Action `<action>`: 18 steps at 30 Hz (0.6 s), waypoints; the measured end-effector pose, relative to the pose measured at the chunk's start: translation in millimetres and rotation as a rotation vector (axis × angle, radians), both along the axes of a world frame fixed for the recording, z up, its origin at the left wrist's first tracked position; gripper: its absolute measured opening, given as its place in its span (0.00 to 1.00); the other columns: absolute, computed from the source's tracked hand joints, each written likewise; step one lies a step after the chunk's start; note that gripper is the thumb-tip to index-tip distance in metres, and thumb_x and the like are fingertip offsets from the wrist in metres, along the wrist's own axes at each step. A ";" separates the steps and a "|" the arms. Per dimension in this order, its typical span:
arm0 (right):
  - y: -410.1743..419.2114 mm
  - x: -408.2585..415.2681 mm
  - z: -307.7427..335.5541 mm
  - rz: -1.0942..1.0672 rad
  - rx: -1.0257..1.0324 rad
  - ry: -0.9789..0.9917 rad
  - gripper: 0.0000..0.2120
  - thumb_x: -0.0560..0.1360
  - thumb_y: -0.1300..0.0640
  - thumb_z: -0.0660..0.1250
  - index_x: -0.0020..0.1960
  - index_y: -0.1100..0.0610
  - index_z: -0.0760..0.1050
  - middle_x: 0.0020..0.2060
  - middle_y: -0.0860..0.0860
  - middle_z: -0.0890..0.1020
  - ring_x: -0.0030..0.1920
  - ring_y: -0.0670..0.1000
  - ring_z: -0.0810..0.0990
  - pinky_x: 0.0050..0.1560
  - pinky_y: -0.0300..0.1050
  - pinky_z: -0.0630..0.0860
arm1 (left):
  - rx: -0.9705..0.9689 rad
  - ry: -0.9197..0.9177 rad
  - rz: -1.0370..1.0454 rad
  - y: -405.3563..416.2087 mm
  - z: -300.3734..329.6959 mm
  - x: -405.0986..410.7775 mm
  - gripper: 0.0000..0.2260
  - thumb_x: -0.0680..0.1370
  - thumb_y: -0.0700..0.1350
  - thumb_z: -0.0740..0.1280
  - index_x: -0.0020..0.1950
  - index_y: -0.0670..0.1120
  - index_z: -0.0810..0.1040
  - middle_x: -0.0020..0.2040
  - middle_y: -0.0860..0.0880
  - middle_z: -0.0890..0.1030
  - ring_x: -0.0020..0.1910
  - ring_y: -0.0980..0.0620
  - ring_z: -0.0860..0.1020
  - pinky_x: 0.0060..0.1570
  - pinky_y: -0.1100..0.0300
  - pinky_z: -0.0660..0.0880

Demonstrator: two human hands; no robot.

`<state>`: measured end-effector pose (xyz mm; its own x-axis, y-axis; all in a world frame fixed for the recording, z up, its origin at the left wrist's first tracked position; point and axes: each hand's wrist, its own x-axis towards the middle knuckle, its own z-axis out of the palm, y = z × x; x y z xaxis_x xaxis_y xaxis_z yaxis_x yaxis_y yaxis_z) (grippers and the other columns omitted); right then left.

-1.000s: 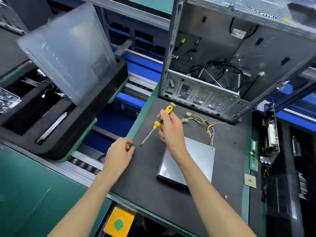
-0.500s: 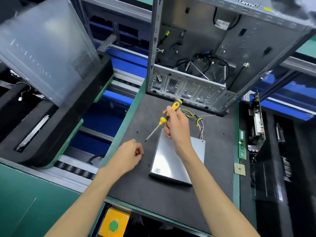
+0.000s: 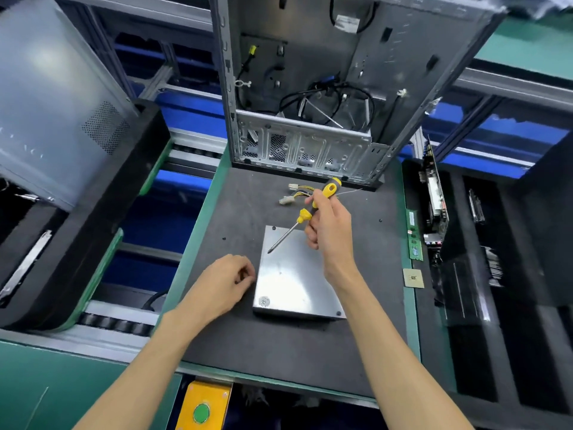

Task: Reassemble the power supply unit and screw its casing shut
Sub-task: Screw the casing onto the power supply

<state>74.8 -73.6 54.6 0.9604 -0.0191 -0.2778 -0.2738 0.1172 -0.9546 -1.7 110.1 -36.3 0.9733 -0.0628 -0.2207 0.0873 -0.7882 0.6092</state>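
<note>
Power supply unit (image 3: pixel 296 274), flat mid-bench for lid access; right hand (image 3: pixel 328 226) grips screwdriver (image 3: pixel 305 216), tip poised over lid's left edge; left hand (image 3: pixel 221 285), fingers curled, contents indiscernible, probably pinching a screw.

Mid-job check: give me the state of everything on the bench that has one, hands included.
Power supply unit: flat on the mat, cover on.
Screwdriver: gripped in right hand, tip over the cover, not on a screw.
Left hand: fingers curled beside the unit; whether they hold anything is hidden.
Computer case: side open, cables loose inside.
</note>
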 end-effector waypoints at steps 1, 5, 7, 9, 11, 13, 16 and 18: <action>-4.0 -0.3 -0.7 -0.013 0.009 -0.003 0.12 0.85 0.54 0.60 0.47 0.59 0.73 0.22 0.41 0.71 0.22 0.43 0.63 0.22 0.35 0.59 | -0.105 -0.027 0.097 -0.6 5.5 2.4 0.12 0.78 0.40 0.70 0.40 0.56 0.77 0.37 0.56 0.78 0.35 0.60 0.75 0.36 0.70 0.69; -19.7 0.7 -5.1 -0.071 0.045 -0.025 0.13 0.85 0.51 0.60 0.45 0.56 0.74 0.23 0.42 0.66 0.23 0.46 0.60 0.23 0.38 0.57 | -0.636 -0.085 0.374 -0.1 37.1 11.4 0.08 0.76 0.36 0.73 0.45 0.49 0.86 0.41 0.49 0.87 0.40 0.55 0.83 0.46 0.69 0.78; -25.7 1.6 -7.2 -0.098 0.065 -0.023 0.13 0.85 0.50 0.60 0.45 0.56 0.74 0.24 0.43 0.65 0.24 0.47 0.60 0.24 0.38 0.56 | -0.862 -0.053 0.368 -0.7 50.9 13.0 0.08 0.77 0.35 0.71 0.49 0.46 0.87 0.45 0.45 0.87 0.44 0.49 0.85 0.50 0.64 0.80; -30.2 2.1 -8.9 -0.115 0.075 -0.013 0.14 0.84 0.50 0.60 0.44 0.56 0.74 0.24 0.44 0.65 0.24 0.47 0.60 0.24 0.38 0.56 | -0.944 -0.032 0.333 -3.1 58.8 13.5 0.09 0.77 0.34 0.70 0.51 0.45 0.87 0.47 0.43 0.87 0.45 0.48 0.85 0.51 0.62 0.80; -33.8 1.7 -9.9 -0.128 0.072 -0.004 0.14 0.84 0.50 0.60 0.44 0.56 0.74 0.24 0.44 0.65 0.24 0.47 0.60 0.24 0.38 0.57 | -0.859 -0.052 0.313 -4.4 59.3 14.2 0.09 0.77 0.35 0.72 0.50 0.48 0.87 0.46 0.45 0.87 0.43 0.51 0.85 0.49 0.66 0.79; -36.6 0.1 -10.6 -0.129 0.063 0.006 0.13 0.83 0.51 0.60 0.44 0.57 0.74 0.23 0.44 0.65 0.23 0.47 0.60 0.24 0.38 0.58 | -0.645 -0.079 0.332 -2.2 51.8 15.3 0.08 0.76 0.38 0.74 0.46 0.51 0.88 0.42 0.51 0.87 0.40 0.55 0.84 0.45 0.69 0.78; -40.5 -4.8 -12.6 -0.114 0.042 0.028 0.12 0.83 0.51 0.61 0.44 0.57 0.73 0.23 0.43 0.66 0.23 0.47 0.61 0.23 0.37 0.58 | -0.314 -0.063 0.389 -1.0 32.5 14.3 0.07 0.76 0.39 0.74 0.42 0.52 0.86 0.39 0.56 0.86 0.40 0.55 0.83 0.43 0.69 0.75; -42.9 -7.9 -14.2 -0.109 0.027 0.041 0.13 0.83 0.51 0.62 0.44 0.57 0.74 0.22 0.42 0.66 0.23 0.46 0.61 0.23 0.37 0.58 | -0.181 -0.056 0.346 -6.0 20.6 11.6 0.07 0.75 0.37 0.74 0.41 0.49 0.84 0.39 0.54 0.84 0.39 0.55 0.80 0.39 0.74 0.70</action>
